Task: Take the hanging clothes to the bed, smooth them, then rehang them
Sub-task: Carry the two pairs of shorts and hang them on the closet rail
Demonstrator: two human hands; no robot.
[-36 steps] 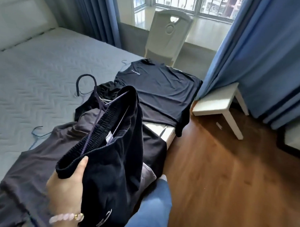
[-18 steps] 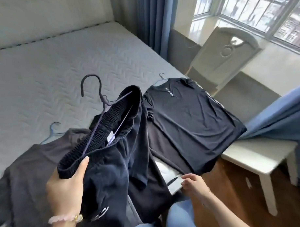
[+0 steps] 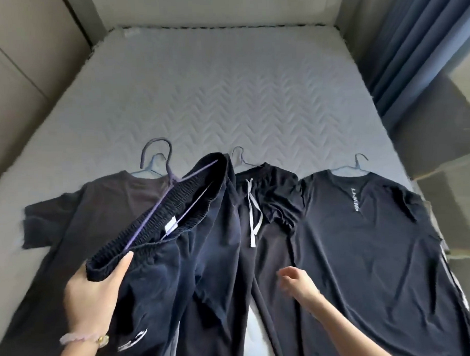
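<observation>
Head view looks down over your two hands at the foot of the bed (image 3: 252,97). At about 7 o'clock, your left hand (image 3: 93,297) pinches the near end of the waistband of a pair of dark navy trousers (image 3: 157,260), thumb on top and the other fingers hidden beneath the cloth; a pink bead bracelet (image 3: 79,338) sits on that wrist. The waistband is lifted off the mattress and runs up toward 12 o'clock, with a purple hanger (image 3: 159,164) threaded through it, hook uppermost. The trouser legs hang down toward you over the other clothes.

At about 5 o'clock, your right hand (image 3: 296,281) hovers just above the cloth, holding nothing, fingers loosely curled; it is blurred, so whether it touches the fabric you cannot tell.

Beyond the hands, three garments lie flat side by side: a dark grey shirt (image 3: 96,209) at 10 o'clock, black drawstring trousers (image 3: 272,203) at 12 with a pale cord, and a black shirt (image 3: 364,240) with white lettering at 2 o'clock. Each has a hanger hook showing at its far end. Blue curtains (image 3: 415,38) hang at 1 o'clock.
</observation>
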